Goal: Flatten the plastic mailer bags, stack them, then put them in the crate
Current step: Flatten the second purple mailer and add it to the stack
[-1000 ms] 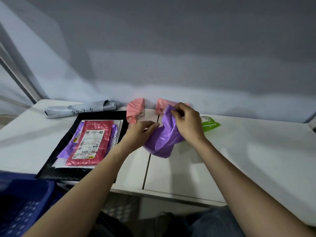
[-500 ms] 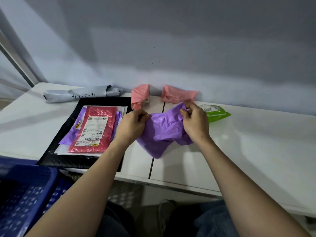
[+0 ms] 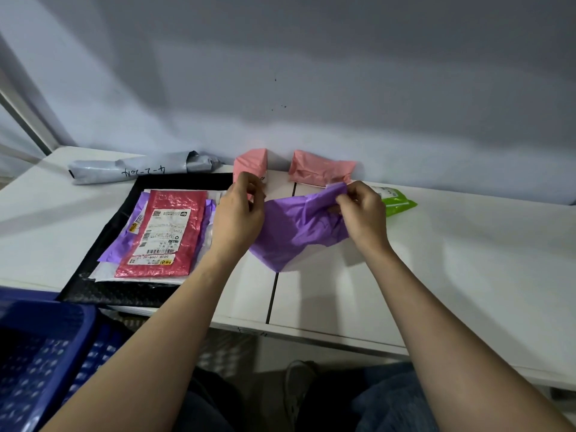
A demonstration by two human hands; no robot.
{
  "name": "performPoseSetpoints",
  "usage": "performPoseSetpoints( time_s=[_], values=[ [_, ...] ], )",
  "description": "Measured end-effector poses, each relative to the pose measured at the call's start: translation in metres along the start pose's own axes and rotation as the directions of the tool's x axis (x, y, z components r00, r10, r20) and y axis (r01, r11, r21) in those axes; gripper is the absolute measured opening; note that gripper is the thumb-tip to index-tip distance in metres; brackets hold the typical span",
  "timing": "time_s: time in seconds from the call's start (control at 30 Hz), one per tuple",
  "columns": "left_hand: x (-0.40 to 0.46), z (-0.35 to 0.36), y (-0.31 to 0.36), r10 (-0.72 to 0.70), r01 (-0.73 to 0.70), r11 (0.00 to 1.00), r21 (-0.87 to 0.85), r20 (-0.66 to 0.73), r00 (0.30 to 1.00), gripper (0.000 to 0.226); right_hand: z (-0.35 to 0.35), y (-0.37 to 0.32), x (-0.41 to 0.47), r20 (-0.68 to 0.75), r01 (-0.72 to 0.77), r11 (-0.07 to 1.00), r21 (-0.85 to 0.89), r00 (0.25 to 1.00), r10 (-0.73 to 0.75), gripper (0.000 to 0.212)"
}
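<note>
A crumpled purple mailer bag (image 3: 296,229) hangs spread between my two hands above the white table (image 3: 467,260). My left hand (image 3: 240,213) pinches its left corner and my right hand (image 3: 361,213) pinches its upper right edge. To the left lies a stack of flattened bags, a red bubble mailer (image 3: 165,232) on top, over a large black bag (image 3: 124,288). Two folded pink bags (image 3: 249,162) (image 3: 321,168), a rolled grey bag (image 3: 140,169) and a green bag (image 3: 397,202) lie along the wall. The blue crate (image 3: 40,353) sits low at the left.
The table is two white tops joined by a dark seam (image 3: 272,294). The grey wall (image 3: 311,88) runs right behind the bags. Bare tabletop stretches to the right. My knees and a shoe (image 3: 296,388) show below the front edge.
My hands have drawn apart, stretching the purple bag out from a bunched lump into a wider sheet. The view has tipped down, showing more of the blue crate.
</note>
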State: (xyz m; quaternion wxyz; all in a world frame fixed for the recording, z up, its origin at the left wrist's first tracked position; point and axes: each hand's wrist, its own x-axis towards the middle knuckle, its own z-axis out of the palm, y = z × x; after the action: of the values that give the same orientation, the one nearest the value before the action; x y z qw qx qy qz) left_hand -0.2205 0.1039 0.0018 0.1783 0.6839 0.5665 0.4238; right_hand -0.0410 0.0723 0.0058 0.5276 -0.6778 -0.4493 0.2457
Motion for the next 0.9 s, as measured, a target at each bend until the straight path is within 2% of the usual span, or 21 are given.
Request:
performPoseSetpoints(
  time_s=[0.07,0.2,0.27,0.33,0.4,0.47,0.67,0.77,0.9],
  values=[
    [0.000,0.001,0.000,0.022,-0.022,1.000,0.002,-0.016,1.000,0.013,0.000,-0.005,0.000,-0.042,-0.004,0.998,0.064,0.999,0.007,0.010],
    [-0.001,0.001,0.000,0.079,-0.078,0.996,0.053,-0.013,0.997,0.016,0.004,-0.013,-0.006,-0.070,0.084,0.992,0.095,0.995,-0.078,0.014],
    [-0.001,0.002,-0.001,0.046,-0.047,0.997,0.054,0.027,0.999,0.017,0.007,-0.014,-0.011,0.022,0.091,0.996,0.004,0.996,-0.091,0.013],
    [-0.002,0.004,-0.006,0.002,-0.010,0.997,0.072,0.115,0.993,0.019,0.008,-0.012,-0.016,0.174,0.098,0.985,-0.141,0.982,-0.073,0.018],
    [-0.004,0.006,-0.014,-0.012,-0.018,0.990,0.142,0.211,0.977,0.021,0.006,-0.012,-0.020,0.297,0.084,0.965,-0.250,0.955,-0.007,0.018],
    [-0.006,0.008,-0.020,-0.053,-0.008,0.976,0.215,0.279,0.959,0.024,0.003,-0.010,-0.021,0.349,0.070,0.935,-0.348,0.935,0.060,0.017],
    [-0.009,0.012,-0.031,-0.250,0.114,0.928,0.355,0.365,0.897,0.037,0.005,0.005,-0.009,0.197,0.151,0.870,-0.470,0.978,-0.063,0.016],
    [-0.012,0.018,-0.036,-0.383,0.219,0.893,0.393,0.411,0.827,0.048,0.002,0.020,0.000,0.201,0.053,0.798,-0.600,0.976,0.087,0.033],
    [-0.016,0.030,-0.038,-0.461,0.349,0.887,0.302,0.557,0.691,0.064,-0.002,0.038,0.002,0.321,-0.074,0.786,-0.614,0.886,0.334,0.048]
  ],
)
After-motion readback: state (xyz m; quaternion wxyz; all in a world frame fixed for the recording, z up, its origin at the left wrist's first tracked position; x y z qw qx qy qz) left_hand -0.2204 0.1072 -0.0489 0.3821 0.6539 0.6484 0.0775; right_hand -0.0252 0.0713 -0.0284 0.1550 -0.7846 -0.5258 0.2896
